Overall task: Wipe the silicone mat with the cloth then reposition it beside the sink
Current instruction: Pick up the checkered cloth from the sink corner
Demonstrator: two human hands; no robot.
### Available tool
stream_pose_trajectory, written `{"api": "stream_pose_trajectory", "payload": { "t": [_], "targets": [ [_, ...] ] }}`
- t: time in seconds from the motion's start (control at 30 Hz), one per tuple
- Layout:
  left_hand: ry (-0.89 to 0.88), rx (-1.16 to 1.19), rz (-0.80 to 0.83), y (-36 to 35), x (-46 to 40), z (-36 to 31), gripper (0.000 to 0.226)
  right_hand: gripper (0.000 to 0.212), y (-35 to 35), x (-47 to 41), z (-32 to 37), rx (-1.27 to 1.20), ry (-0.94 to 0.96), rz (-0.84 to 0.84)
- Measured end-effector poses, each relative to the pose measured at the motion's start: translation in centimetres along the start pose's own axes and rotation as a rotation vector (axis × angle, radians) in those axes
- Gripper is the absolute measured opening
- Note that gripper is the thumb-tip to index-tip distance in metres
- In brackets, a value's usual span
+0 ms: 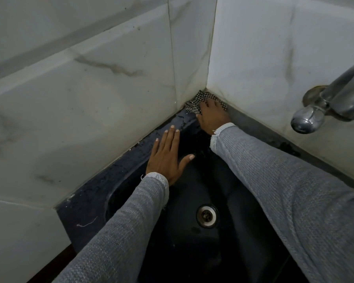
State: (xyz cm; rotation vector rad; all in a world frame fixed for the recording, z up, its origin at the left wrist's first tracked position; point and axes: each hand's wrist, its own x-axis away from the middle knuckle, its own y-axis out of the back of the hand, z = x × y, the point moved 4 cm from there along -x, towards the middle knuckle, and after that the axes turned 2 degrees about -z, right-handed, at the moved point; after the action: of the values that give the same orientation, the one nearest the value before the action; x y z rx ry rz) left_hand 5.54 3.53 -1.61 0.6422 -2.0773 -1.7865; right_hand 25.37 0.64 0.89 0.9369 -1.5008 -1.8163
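A black-and-white checked cloth is bunched in the far corner where the two tiled walls meet, on the back rim of the black sink. My right hand lies on the cloth with its fingers curled into it. My left hand rests flat with spread, straight fingers on the inner edge of the sink's left rim, holding nothing. Both arms wear grey knitted sleeves. I cannot make out a separate silicone mat against the dark, wet surfaces.
White marbled tiles close in the left and back sides. A chrome tap juts from the right wall above the basin. The metal drain sits at the bottom of the basin. Water drops cover the left rim.
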Motion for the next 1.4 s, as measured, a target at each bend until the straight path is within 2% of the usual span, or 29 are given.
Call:
{"api": "stream_pose_trajectory", "payload": {
  "t": [0.13, 0.27, 0.4, 0.5, 0.63, 0.7, 0.77, 0.83, 0.9, 1.07, 1.2, 1.4],
  "targets": [
    [0.010, 0.016, -0.001, -0.1, 0.3, 0.0, 0.089, 0.029, 1.1, -0.6, -0.3, 0.016, -0.014, -0.035],
    [0.013, 0.023, 0.005, 0.0, 0.8, -0.2, 0.088, 0.026, 3.5, 0.1, -1.4, -0.166, -0.079, -0.168],
    [0.004, 0.062, -0.011, 0.9, 2.3, -1.6, 0.086, 0.019, 5.6, 3.5, -2.2, -0.525, -0.181, -0.220],
    [-0.005, 0.102, -0.004, 1.6, 4.3, -3.3, 0.087, 0.009, 6.0, 7.7, -2.8, -0.930, -0.407, -0.165],
    [-0.048, 0.131, 0.009, 2.8, 7.5, -6.3, 0.087, 0.022, 5.8, 15.1, -3.3, -1.456, -0.746, -0.092],
    [-0.079, 0.139, 0.002, 3.3, 9.2, -7.9, 0.086, 0.027, 5.7, 18.5, -3.4, -1.715, -0.794, -0.008],
    [-0.114, 0.151, 0.005, 3.7, 11.0, -9.6, 0.087, 0.035, 6.2, 21.6, -3.8, -1.828, -0.754, 0.059],
    [-0.146, 0.163, 0.015, 3.7, 12.8, -11.6, 0.087, 0.040, 6.9, 24.7, -4.7, -1.805, -0.692, 0.068],
    [-0.172, 0.166, 0.026, 3.5, 14.6, -13.6, 0.088, 0.032, 7.7, 28.0, -6.2, -1.700, -0.685, 0.030],
    [-0.262, 0.190, 0.056, 2.9, 18.8, -20.1, 0.086, 0.028, 10.4, 37.1, -11.2, -1.425, -0.770, -0.162],
    [-0.376, 0.222, 0.085, 2.4, 22.8, -27.1, 0.085, 0.026, 12.8, 45.6, -15.5, -1.321, -0.833, -0.215],
    [-0.571, 0.235, 0.218, 0.3, 31.1, -38.9, 0.081, 0.036, 17.1, 59.1, -22.3, -1.101, -0.931, -0.367]
  ]
}}
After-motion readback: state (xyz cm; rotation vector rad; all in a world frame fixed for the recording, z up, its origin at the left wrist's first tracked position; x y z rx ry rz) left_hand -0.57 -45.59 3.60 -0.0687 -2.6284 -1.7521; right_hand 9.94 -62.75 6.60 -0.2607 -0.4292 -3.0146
